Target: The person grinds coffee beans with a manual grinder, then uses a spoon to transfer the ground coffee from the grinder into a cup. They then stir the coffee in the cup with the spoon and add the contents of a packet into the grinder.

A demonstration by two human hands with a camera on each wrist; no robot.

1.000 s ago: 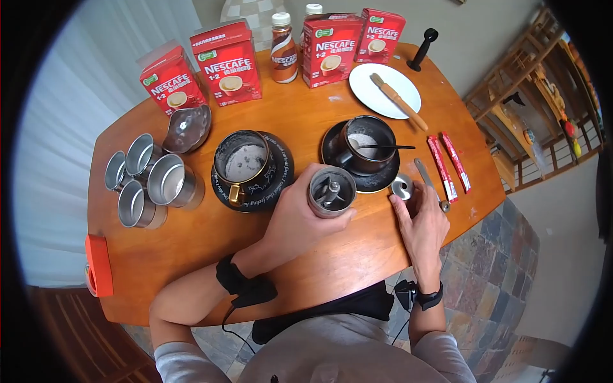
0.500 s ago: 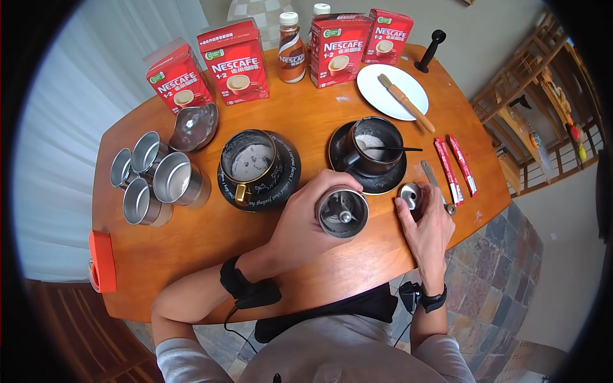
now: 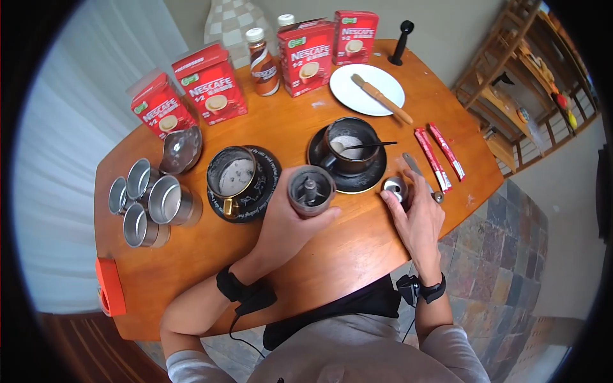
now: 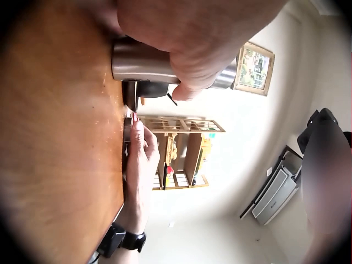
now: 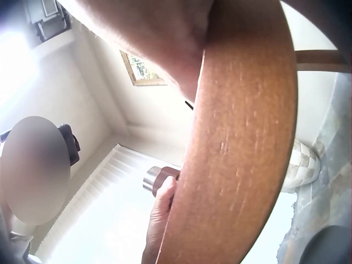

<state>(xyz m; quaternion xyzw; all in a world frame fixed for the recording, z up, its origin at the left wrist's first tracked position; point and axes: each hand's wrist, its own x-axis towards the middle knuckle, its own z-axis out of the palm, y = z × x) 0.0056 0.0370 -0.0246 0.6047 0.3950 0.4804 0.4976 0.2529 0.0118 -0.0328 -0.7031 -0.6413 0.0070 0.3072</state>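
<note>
In the head view my left hand (image 3: 281, 223) grips a manual coffee grinder (image 3: 311, 207), its open top with a central shaft facing up. The left wrist view shows the grinder's metal body (image 4: 140, 60) from the side, fingers wrapped round it. To the right, my right hand (image 3: 418, 217) holds a small round metal piece with a hole (image 3: 395, 187) low at the tabletop, between thumb and fingers. Behind that hand lies a flat metal lever (image 3: 412, 163) with a round end. A black cup (image 3: 348, 159) with pale powder and a spoon stands beyond the grinder.
Left of the grinder stands a gold-handled cup (image 3: 233, 175) on a dark saucer. Several metal cups (image 3: 169, 201) and a glassy bowl (image 3: 182, 150) stand farther left. Red sachets (image 3: 432, 159) lie right; a white plate (image 3: 345, 96) bears a brush (image 3: 383, 99). Coffee boxes (image 3: 306, 57) line the back.
The grinder's open top tipped toward the head camera half a second ago, then tilted back. My right hand stays at the round metal piece. The head view has shifted and turned slightly.
</note>
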